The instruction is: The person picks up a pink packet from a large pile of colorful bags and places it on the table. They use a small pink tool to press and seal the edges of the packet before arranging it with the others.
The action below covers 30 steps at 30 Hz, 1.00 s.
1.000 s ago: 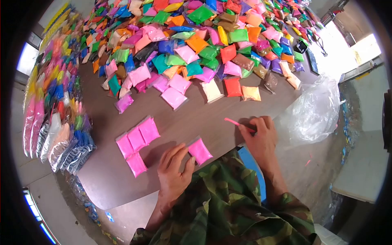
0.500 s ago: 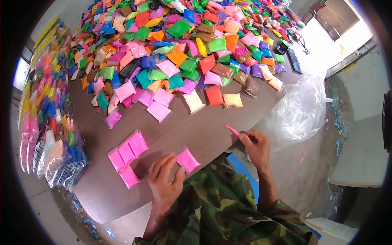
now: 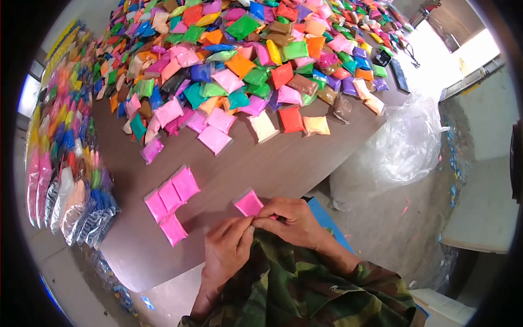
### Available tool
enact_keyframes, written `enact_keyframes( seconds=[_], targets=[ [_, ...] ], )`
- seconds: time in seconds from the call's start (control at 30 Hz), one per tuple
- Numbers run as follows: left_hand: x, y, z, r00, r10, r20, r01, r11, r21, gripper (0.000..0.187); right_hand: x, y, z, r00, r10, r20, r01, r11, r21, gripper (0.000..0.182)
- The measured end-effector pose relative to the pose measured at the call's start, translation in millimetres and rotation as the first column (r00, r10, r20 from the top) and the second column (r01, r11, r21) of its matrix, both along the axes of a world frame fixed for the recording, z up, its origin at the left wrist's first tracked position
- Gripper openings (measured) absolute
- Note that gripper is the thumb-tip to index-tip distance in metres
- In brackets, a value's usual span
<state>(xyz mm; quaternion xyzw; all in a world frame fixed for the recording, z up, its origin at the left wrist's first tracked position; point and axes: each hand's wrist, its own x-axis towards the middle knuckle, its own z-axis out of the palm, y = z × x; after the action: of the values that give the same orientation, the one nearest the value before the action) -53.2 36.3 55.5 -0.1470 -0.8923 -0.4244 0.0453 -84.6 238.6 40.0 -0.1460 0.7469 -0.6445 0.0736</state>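
At six o'clock of pink packet (image 3: 249, 204), right hand (image 3: 293, 219) pinched pink stick (image 3: 273, 217); left hand (image 3: 229, 244) pinched closed, hold not discernible. Step seemed fingertip work; next needed steadiness.

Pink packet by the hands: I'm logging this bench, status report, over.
Left hand, right hand: fingertips together. Pink packet: on table, beside right hand; contact unclear. In the way: fingers, hiding any pinched item.

A packing workshop is suggested: many coloured packets (image 3: 240, 65) are heaped and laid out on a large table (image 3: 272, 169), filled clear bags (image 3: 73, 204) are stacked at left, and scraps (image 3: 406, 206) are strewn on the floor (image 3: 381, 245).
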Motion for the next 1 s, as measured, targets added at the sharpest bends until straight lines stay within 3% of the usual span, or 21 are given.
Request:
enact_keyframes(
  seconds=[0.1, 0.17, 0.3, 0.53, 0.7, 0.8, 0.9, 1.0],
  targets=[
    [1.0, -4.7, 6.2, 0.982, 0.014, 0.190, -0.029, 0.996, 0.080, 0.015, 0.7, -4.0, -4.6, 0.999, 0.013, -0.037, -0.011, 0.998, 0.060, 0.017],
    [-0.1, -7.7, 5.4, 0.984, 0.034, 0.175, -0.051, 0.994, 0.096, 0.014, 0.8, -4.7, -0.5, 0.998, 0.007, -0.066, 0.000, 0.994, 0.107, 0.019],
    [2.8, -16.8, -7.0, 0.966, 0.182, 0.185, -0.195, 0.979, 0.056, 0.013, 1.1, -5.9, -10.1, 0.946, -0.187, -0.264, 0.241, 0.952, 0.188, 0.022],
    [-1.2, -10.7, -15.7, 0.966, 0.202, 0.163, -0.204, 0.979, -0.007, 0.013, 3.6, -5.2, -26.9, 0.845, 0.071, -0.529, 0.165, 0.908, 0.385, 0.034],
    [-10.5, -6.0, -26.3, 0.976, 0.170, 0.137, -0.164, 0.985, -0.059, 0.011, 5.9, -4.0, -37.6, 0.826, 0.123, -0.550, 0.169, 0.877, 0.450, 0.040],
    [-17.7, -9.3, -37.8, 0.980, 0.196, 0.024, -0.195, 0.980, -0.048, 0.011, 4.7, -3.5, -39.3, 0.820, 0.127, -0.559, 0.177, 0.871, 0.457, 0.040],
    [-23.9, -16.5, -42.3, 0.963, 0.271, -0.002, -0.268, 0.953, -0.140, 0.010, 4.9, -3.2, -40.8, 0.813, 0.124, -0.569, 0.185, 0.871, 0.454, 0.041],
    [-23.1, -17.7, -41.5, 0.960, 0.279, -0.013, -0.278, 0.954, -0.108, 0.008, 4.1, -2.3, -41.8, 0.812, 0.135, -0.568, 0.176, 0.871, 0.459, 0.042]
  ],
)
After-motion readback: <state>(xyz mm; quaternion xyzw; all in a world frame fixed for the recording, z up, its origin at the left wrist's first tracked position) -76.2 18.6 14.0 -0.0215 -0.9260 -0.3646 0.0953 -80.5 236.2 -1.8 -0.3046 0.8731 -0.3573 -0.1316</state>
